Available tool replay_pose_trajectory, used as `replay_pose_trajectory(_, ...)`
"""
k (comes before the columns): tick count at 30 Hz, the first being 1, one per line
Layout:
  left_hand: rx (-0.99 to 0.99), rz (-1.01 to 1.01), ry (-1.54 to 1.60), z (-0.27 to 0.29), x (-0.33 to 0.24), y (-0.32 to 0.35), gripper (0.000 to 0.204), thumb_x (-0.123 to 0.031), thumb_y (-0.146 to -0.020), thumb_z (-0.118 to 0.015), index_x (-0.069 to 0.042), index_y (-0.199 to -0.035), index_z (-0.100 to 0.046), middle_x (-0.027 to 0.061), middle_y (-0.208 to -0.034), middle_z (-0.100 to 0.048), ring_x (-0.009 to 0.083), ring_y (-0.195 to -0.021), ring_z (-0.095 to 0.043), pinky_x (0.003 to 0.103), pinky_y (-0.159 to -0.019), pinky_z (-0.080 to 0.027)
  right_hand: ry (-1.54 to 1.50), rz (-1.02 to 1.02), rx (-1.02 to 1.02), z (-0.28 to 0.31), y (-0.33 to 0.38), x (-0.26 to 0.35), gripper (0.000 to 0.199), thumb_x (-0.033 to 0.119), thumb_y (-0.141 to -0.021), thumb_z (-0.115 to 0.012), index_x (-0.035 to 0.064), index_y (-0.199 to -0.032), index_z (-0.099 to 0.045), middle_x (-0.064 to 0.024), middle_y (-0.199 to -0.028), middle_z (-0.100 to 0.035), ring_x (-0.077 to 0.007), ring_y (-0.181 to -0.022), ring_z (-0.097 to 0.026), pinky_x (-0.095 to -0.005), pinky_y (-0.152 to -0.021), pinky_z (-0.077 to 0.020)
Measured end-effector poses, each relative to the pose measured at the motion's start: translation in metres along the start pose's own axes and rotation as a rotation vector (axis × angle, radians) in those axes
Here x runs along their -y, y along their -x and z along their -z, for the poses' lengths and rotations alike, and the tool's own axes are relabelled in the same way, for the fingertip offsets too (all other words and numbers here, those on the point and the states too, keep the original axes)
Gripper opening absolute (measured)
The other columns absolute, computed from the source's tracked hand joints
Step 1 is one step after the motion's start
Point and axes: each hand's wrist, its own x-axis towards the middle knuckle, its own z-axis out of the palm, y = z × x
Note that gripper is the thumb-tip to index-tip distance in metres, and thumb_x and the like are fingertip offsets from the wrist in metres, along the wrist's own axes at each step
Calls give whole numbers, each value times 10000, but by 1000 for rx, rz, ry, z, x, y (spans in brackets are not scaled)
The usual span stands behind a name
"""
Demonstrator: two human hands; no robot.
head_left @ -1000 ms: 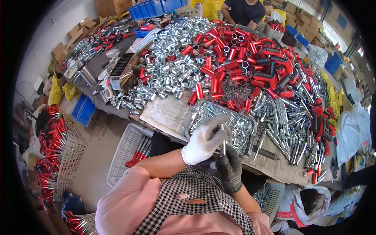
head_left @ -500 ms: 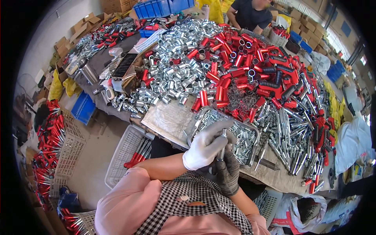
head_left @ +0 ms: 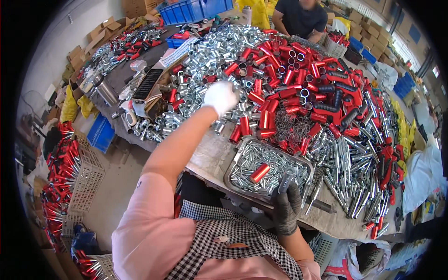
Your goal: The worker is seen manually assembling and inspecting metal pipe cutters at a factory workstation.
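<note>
My left hand, in a white glove, reaches over the heap of silver metal sleeves, where it borders the red tubes. Its fingertips are turned away from view, so what they touch cannot be made out. My right hand, in a dark grey glove, is closed round a grey metal shaft that points up over the right part of a metal tray. Small silver pins fill this tray. On top of them lies one loose red tube.
Red tubes, black-gripped red handles, wire springs and long silver rods crowd the table's right side. A phone and steel flask are at the left. Across the table sits another person. Baskets of red-handled tools stand left.
My left hand has left the shaft and moved up and left to the sleeve heap. The right hand with the shaft has shifted slightly right. A red tube now shows on the pins.
</note>
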Motion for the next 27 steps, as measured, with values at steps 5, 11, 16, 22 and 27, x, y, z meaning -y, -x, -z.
replay_pose_trajectory(5,170,197,-503,-36,5,-65,396,-278,-805,-620,-73,-1130,-717,149,-1284,-614,301,-1190,-588,402,-957,-503,69,-108,-65,0,7,2,453,183,-909,-698,50,-1282,-477,-100,-1092,-595,-206,-975,-619,-392,-822,-575)
replay_pose_trajectory(11,174,243,-492,-33,-8,-71,475,-312,-776,-708,-74,-1187,-686,136,-1291,-617,310,-1200,-590,408,-973,-498,58,-47,-81,2,20,3,516,155,-895,-710,59,-1306,-413,-115,-1107,-562,-242,-1002,-627,-425,-825,-589)
replay_pose_trajectory(16,203,88,-449,-49,27,-83,403,-312,-803,-628,-58,-1103,-715,179,-1167,-676,338,-1094,-645,432,-930,-513,316,-108,-89,11,33,4,458,193,-914,-694,32,-1255,-434,-115,-978,-625,-191,-807,-669,-349,-714,-596)
replay_pose_trajectory(22,-272,-223,123,-28,31,-24,235,-250,-853,-587,-65,-921,-715,214,-906,-682,398,-867,-658,462,-780,-522,782,261,-42,14,37,5,387,260,-995,-572,-35,-1236,-499,-58,-819,-612,-126,-682,-630,-256,-596,-522)
replay_pose_trajectory(27,-127,-318,906,20,-15,75,345,-97,-898,-600,83,-1184,-529,78,-853,-671,121,-747,-624,249,-644,-487,483,139,-153,23,44,-3,319,176,-1000,-541,-17,-1254,-534,-37,-780,-614,-101,-695,-597,-261,-623,-487)
